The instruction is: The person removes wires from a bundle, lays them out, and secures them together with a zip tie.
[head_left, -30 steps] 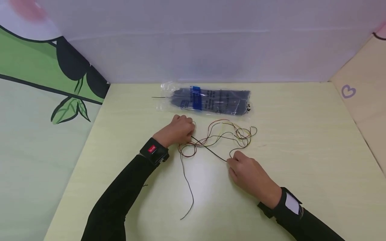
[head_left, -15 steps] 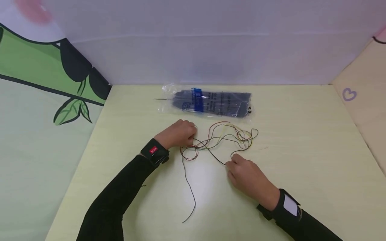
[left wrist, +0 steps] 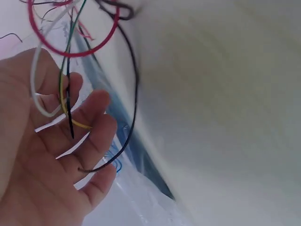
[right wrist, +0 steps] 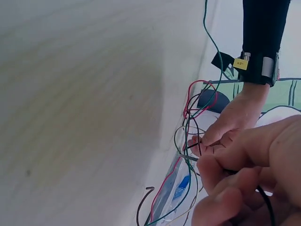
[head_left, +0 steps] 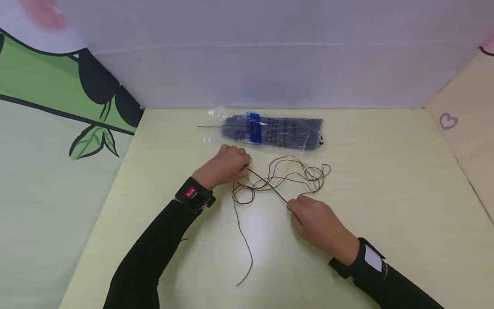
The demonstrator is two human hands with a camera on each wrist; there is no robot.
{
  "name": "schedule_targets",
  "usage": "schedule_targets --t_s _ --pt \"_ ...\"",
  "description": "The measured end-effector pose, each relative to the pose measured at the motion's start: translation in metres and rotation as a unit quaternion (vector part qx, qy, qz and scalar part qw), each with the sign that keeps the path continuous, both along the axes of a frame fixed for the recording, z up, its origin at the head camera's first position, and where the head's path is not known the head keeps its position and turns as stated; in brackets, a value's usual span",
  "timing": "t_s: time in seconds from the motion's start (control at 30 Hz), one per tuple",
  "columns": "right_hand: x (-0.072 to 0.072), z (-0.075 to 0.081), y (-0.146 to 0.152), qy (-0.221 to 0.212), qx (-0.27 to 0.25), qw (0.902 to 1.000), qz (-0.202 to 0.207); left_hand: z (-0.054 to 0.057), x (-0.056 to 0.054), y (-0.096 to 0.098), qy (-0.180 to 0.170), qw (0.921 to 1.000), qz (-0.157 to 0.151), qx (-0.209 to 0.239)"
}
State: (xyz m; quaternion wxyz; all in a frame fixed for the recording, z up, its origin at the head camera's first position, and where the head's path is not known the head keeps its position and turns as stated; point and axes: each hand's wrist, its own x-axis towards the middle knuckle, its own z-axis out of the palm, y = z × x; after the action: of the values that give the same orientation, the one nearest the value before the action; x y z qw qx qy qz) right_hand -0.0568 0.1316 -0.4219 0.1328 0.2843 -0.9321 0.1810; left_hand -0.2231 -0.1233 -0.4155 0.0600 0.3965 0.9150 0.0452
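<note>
A thin black cable tie [head_left: 277, 192] runs taut between the two hands, over a loose tangle of coloured wires. My left hand [head_left: 227, 165] pinches it between thumb and forefinger, its pointed tip [left wrist: 71, 126] showing in the left wrist view. The ends of a white wire [left wrist: 34, 77], a yellow wire [left wrist: 77, 122] and a black wire [left wrist: 137, 80] also sit among the curled left fingers. At the tie's nearer end, my right hand [head_left: 322, 223] grips it between thumb and fingers. A red wire loop [left wrist: 70, 55] hangs before the left palm.
Behind the hands lies a clear plastic bag [head_left: 285, 131] with a dark bundle of cable ties and a blue label. One dark wire [head_left: 245, 236] trails toward the near edge of the pale table [head_left: 386, 193]. A pale panel [head_left: 270, 77] closes off the back.
The black strip slackened half a second ago and is now taut again. My left hand has shifted slightly up and away, while the right hand has barely moved.
</note>
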Motion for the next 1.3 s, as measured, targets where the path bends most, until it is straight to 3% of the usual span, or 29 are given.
schedule_targets --t_s 0.13,0.23,0.37,0.57,0.63,0.7,0.77,0.9,0.97,1.13,1.3 --pt "0.001 0.000 0.001 -0.043 0.017 0.9989 -0.011 -0.006 -0.001 -0.002 -0.042 0.9989 0.020 0.000" --pt "0.002 -0.001 0.003 -0.062 0.026 0.9975 -0.020 -0.010 -0.003 -0.007 -0.054 0.9979 0.015 0.033" --pt "0.002 -0.004 0.004 -0.079 0.022 0.9965 -0.016 -0.014 -0.006 -0.013 -0.031 0.9975 0.013 0.063" --pt "0.003 -0.008 0.003 -0.100 0.015 0.9949 -0.003 -0.015 -0.002 -0.013 0.052 0.9937 0.030 0.095" --pt "0.003 -0.008 0.003 -0.102 0.015 0.9947 -0.001 -0.015 -0.002 -0.010 0.051 0.9928 0.021 0.106" --pt "0.004 -0.008 0.002 -0.106 0.016 0.9943 0.002 -0.016 -0.004 -0.008 0.019 0.9933 0.012 0.113" --pt "0.004 -0.008 0.003 -0.109 0.018 0.9938 0.005 -0.017 -0.005 -0.008 -0.035 0.9907 0.012 0.131" --pt "0.005 -0.009 0.003 -0.118 0.023 0.9927 0.008 -0.017 -0.007 -0.013 -0.134 0.9729 0.031 0.186" --pt "0.005 -0.009 0.004 -0.122 0.027 0.9922 0.009 -0.017 -0.007 -0.016 -0.166 0.9620 0.036 0.213" --pt "0.006 -0.010 0.004 -0.124 0.032 0.9917 0.012 -0.020 -0.008 -0.020 -0.204 0.9477 0.041 0.242" --pt "0.006 -0.011 0.004 -0.121 0.031 0.9921 0.014 -0.022 -0.009 -0.020 -0.201 0.9485 0.050 0.240"
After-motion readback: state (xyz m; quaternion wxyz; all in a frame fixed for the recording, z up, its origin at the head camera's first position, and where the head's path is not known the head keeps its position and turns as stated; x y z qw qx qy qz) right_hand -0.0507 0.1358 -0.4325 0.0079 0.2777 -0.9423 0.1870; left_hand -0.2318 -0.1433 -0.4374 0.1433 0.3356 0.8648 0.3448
